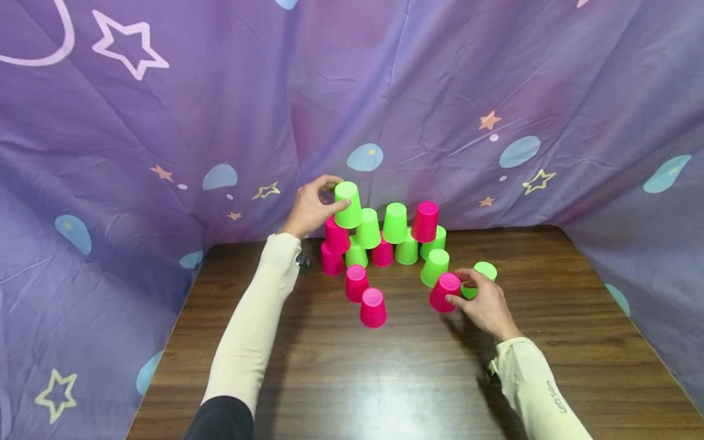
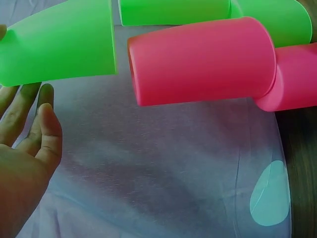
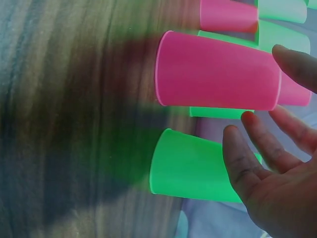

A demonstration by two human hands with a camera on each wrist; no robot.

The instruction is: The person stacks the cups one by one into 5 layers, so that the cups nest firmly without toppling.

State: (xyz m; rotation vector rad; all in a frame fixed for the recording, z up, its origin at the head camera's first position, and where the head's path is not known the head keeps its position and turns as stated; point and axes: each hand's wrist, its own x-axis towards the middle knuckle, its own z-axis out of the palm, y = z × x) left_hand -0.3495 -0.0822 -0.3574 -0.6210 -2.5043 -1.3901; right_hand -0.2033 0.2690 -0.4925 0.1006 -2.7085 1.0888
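Nearest me, my right hand (image 1: 486,304) pinches a pink cup (image 1: 443,292) with a green cup (image 1: 480,277) just behind it, mid-worktop (image 1: 385,379). Two loose pink cups (image 1: 365,296) stand left of it. At the far edge, my left hand (image 1: 311,208) grips the top green cup (image 1: 348,204) on the cup stack (image 1: 385,238).
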